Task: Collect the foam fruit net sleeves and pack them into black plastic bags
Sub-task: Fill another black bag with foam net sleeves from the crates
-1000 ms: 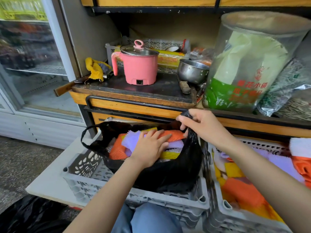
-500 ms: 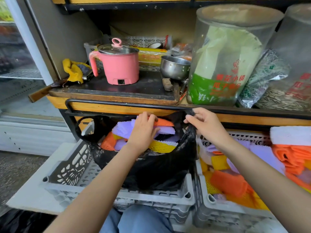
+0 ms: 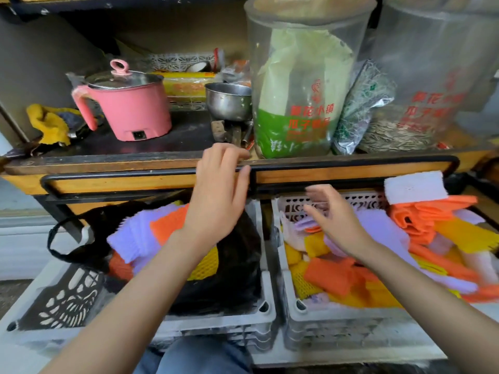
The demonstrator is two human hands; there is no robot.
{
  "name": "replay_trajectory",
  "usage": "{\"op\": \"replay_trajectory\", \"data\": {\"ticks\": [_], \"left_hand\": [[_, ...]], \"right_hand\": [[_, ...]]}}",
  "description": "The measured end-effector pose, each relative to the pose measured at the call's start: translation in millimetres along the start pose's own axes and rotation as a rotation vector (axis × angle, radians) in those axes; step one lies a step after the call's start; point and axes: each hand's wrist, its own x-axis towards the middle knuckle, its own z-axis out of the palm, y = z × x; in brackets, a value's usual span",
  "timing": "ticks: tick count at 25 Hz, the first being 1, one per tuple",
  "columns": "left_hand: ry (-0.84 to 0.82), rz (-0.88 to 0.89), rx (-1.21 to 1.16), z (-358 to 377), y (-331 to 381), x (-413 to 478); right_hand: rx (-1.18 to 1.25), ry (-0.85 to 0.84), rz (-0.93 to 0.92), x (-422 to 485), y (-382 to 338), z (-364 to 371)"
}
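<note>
The foam net sleeves sit in two places. A purple, orange and yellow bunch fills the mouth of the black plastic bag, which stands inside the left grey crate with one loop handle hanging out to the left. A loose heap of sleeves in the same colours lies in the right grey crate just beside it, and a white foam stack rests on top at the back. The left hand is raised above the bag in front of the wooden shelf edge, fingers straight and holding nothing. The right hand hovers over the back of the right crate, blurred, with its fingers spread and nothing visibly in them. On the shelf above stand a pink electric pot with a glass lid, a steel bowl, a yellow cloth at far left and two tall clear jars with red lettering.
</note>
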Motion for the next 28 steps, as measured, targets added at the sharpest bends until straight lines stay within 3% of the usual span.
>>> {"op": "replay_trajectory", "data": {"ticks": [3,6,9,14,17,22,28], "left_hand": [[-0.080,0.054,-0.067,38,27,-1],[-0.289,-0.014,-0.083,94,38,-10],[-0.538,-0.120,-0.115,153,40,-26],[-0.801,-0.377,-0.250,221,43,-38],[-0.854,-0.560,-0.361,243,52,-43],[-0.804,-0.752,-0.391,263,61,-48],[-0.752,-0.782,-0.447,259,67,-46]], "right_hand": [[-0.268,0.112,0.088,-15,58,-29],[-0.416,0.062,0.262,-32,100,-46],[-0.457,-0.001,0.344,-51,125,-42],[-0.453,0.111,0.325,-64,146,-43],[-0.427,0.142,0.310,-67,147,-55],[-0.351,0.135,0.357,-71,148,-74],[-0.305,0.326,0.345,-67,143,-102]]}}
